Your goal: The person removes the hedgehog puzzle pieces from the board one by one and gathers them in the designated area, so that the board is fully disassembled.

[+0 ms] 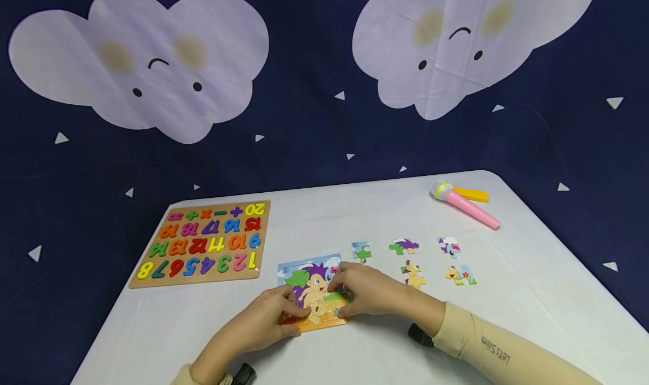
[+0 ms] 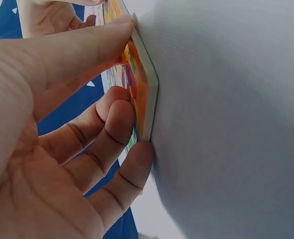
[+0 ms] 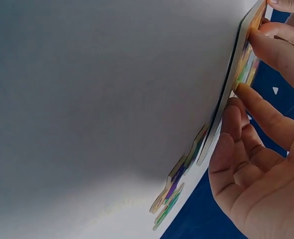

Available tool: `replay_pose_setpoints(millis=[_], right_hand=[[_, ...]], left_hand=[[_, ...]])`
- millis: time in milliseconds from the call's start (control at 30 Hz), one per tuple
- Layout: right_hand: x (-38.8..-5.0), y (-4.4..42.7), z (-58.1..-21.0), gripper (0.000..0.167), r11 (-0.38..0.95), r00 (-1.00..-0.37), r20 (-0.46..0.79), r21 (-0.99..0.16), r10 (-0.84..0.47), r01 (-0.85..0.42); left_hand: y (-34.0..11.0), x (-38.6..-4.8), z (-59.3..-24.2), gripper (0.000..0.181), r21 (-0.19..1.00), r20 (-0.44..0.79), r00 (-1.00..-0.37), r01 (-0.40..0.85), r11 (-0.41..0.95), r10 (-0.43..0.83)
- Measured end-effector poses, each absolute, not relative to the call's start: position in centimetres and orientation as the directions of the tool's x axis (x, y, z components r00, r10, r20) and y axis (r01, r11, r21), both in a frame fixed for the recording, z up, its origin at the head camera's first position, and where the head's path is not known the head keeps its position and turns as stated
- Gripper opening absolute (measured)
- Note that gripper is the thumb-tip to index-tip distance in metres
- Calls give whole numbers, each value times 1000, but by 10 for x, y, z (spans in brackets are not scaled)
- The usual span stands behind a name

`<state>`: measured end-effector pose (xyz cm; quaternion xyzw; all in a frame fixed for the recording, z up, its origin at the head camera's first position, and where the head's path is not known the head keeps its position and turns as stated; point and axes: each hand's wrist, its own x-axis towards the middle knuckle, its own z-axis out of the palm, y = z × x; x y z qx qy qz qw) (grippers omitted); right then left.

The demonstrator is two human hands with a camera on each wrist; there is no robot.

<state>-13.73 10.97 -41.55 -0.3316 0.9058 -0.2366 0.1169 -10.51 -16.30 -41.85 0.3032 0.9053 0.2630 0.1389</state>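
Note:
A small jigsaw board [image 1: 315, 282] lies flat on the white table, showing a cartoon hedgehog with purple spines and a green leaf. My left hand [image 1: 263, 320] is at its lower left corner. In the left wrist view, the thumb [image 2: 87, 47] rests across the board's face while the other fingers lie along its edge. From the right, my right hand [image 1: 372, 289] touches the picture with index finger and thumb, its remaining fingers loosely bent in the right wrist view. The hands partly cover both sides of the board.
Several loose jigsaw pieces, among them a purple-and-green piece [image 1: 405, 246] and a duckling piece [image 1: 460, 275], lie right of the board. A wooden number board [image 1: 203, 278] is at the left. Far right, a pink toy microphone [image 1: 471, 208] lies beside an orange-yellow block [image 1: 472, 194].

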Motion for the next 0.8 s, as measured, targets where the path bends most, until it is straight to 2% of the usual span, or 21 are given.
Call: replay_pose_setpoints(millis=[600,800], right_hand=[[-139,108,-414,37,641,-734,-74,-550,-675,-535],[-140,108,-414,43,640,-734,-97,-575,-672,-510]], left_hand=[[-160,-104,-417,33,557,-93,-787,467,687,610],[-160,-103,-418,34,564,-98,-789,458,687,607]])
